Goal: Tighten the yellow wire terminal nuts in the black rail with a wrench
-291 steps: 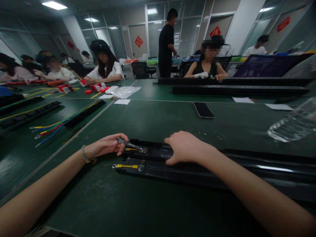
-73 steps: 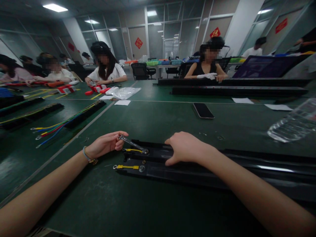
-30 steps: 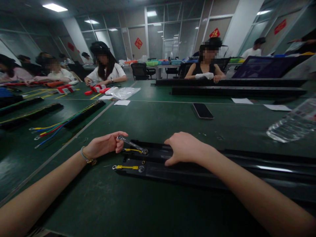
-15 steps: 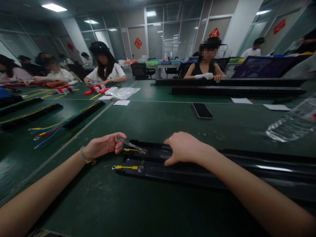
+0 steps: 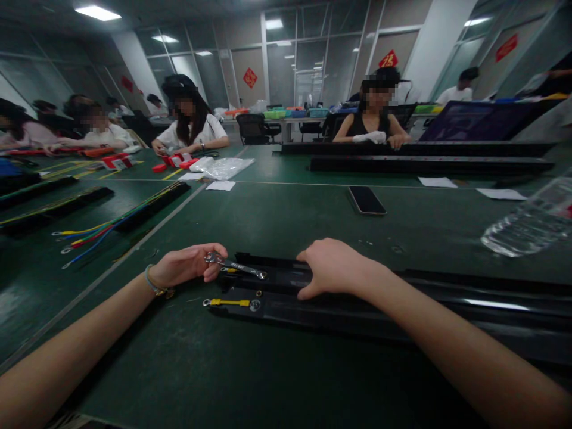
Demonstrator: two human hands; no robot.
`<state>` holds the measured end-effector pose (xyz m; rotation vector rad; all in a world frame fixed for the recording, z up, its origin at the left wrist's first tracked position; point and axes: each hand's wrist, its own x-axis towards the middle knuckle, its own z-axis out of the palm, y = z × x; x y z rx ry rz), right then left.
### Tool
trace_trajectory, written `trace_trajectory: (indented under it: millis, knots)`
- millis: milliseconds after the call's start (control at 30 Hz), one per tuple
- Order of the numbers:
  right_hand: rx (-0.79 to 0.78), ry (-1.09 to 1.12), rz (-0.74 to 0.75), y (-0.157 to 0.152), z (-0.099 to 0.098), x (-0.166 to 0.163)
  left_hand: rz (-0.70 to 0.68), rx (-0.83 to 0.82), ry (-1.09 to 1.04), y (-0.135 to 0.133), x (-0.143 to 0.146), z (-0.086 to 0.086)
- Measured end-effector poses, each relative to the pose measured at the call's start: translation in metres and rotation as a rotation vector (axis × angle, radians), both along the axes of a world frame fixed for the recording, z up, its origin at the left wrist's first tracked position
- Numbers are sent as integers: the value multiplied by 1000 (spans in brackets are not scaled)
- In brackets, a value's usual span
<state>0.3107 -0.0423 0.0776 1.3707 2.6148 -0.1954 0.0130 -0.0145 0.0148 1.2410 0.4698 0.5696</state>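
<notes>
My left hand point(image 5: 192, 262) is closed on one end of a shiny combination wrench point(image 5: 236, 266). The wrench's other end sits over a fastener near the left end of the farther black rail point(image 5: 286, 275). Thumb and fingers of my right hand point(image 5: 337, 266) straddle that rail, gripping it to the right of the wrench. Beneath the wrench, a yellow wire point(image 5: 229, 270) is partly hidden. Alongside, nearer to me, lies a second black rail point(image 5: 290, 314), with a short yellow wire point(image 5: 230, 302) ending in a ring terminal and fixed by a bolt point(image 5: 254, 305).
A phone point(image 5: 367, 200) lies beyond the rails, and a clear plastic bottle point(image 5: 527, 220) stands at the right. Black strips with coloured wires point(image 5: 102, 229) lie at the left. Across the green table point(image 5: 286, 220), co-workers sit by more black rails point(image 5: 429, 164) and a plastic bag point(image 5: 223, 168).
The wrench's held end has swung slightly toward me and to the left with my left hand, its far end staying at the fastener. My right hand has not visibly moved.
</notes>
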Motion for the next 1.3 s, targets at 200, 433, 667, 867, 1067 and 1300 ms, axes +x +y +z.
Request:
trace_trajectory:
  millis: [200, 433, 667, 867, 1067, 1300]
  knots:
    - [-13, 12, -2, 0, 0, 0, 58, -30, -14, 0, 4, 1]
    - [-4, 19, 2, 1, -1, 1, 59, -38, -13, 1, 3, 0]
    - [-19, 20, 2, 0, 0, 1, 15, 1, 23, 2, 0, 0]
    - [1, 7, 1, 0, -1, 0, 73, -19, 8, 0, 5, 2]
    - [-1, 12, -2, 1, -2, 0, 80, -11, 16, 0, 6, 3]
    - [0, 18, -8, 1, -1, 0, -12, -39, 15, -1, 1, 0]
